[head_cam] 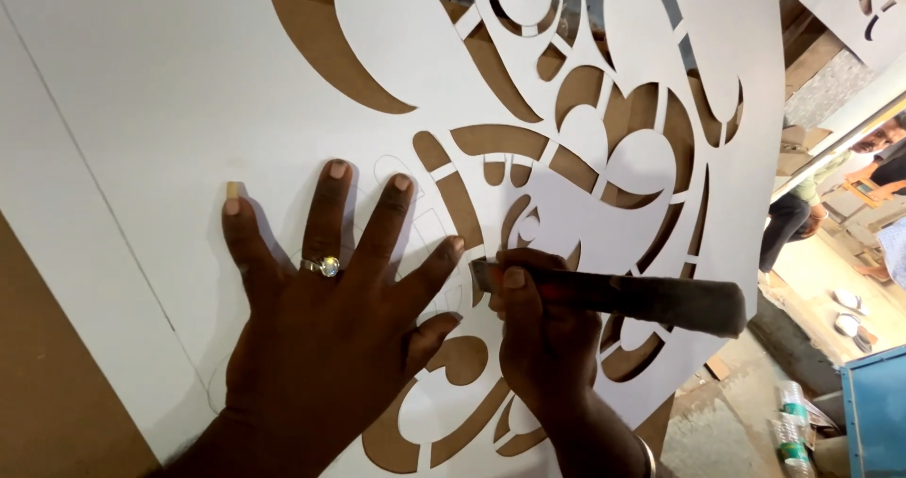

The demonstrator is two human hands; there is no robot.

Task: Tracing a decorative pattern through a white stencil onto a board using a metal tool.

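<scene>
A large white sheet (170, 91) fills most of the frame, cut through with curved, leaf-like and ring-shaped openings that show brown board (57, 384) beneath, most of them from the centre toward the upper right. Faint pencil outlines run across the uncut part near the middle, marking shapes not yet opened.

The left hand (321, 327) lies flat on the sheet at lower centre, fingers spread wide and holding nothing; the spread looks meant to pin the thin sheet so it does not shift or buckle beside the cut. A ring (326, 267) with a pale stone sits on one finger.

The right hand (538, 336), just right of it, is closed around a cutting tool (623, 294), a long dark handle running out toward the right edge, its working end pressed to the sheet just beside the left thumb and forefinger. The grip is tight and low, near the tip, which suits steering along a drawn curve. A thin metal bangle (647, 454) shows on that wrist at the bottom edge.

At the far right, beyond the sheet's edge, the floor (812, 270) drops away; another person (878, 157) is there, sandals (849, 301) lie on the ground, and a blue box (878, 412) stands in the lower right corner
</scene>
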